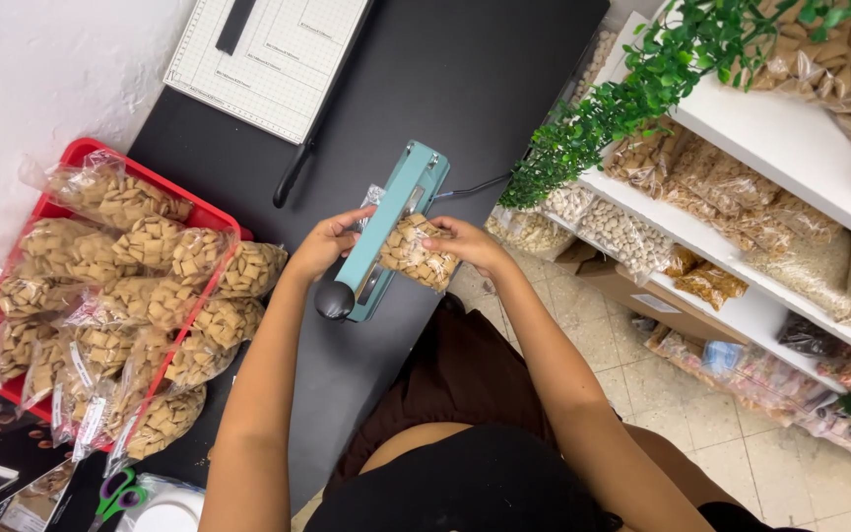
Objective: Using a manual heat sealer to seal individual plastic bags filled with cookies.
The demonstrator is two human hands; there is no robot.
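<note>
A teal heat sealer (391, 229) with a black knob lies on the black table (445, 89). A small clear bag of tan cereal squares (416, 254) rests across the sealer's right side. My right hand (467, 243) grips the bag's right end. My left hand (325, 244) holds the bag's open top edge at the sealer's left side, fingers pinched on the plastic.
A red tray (81, 158) heaped with sealed cereal bags sits at the left. A white paper cutter (268, 59) lies at the table's far end. White shelves (790, 148) with bagged goods and a green plant (632, 89) stand at the right. Scissors (115, 496) lie near left.
</note>
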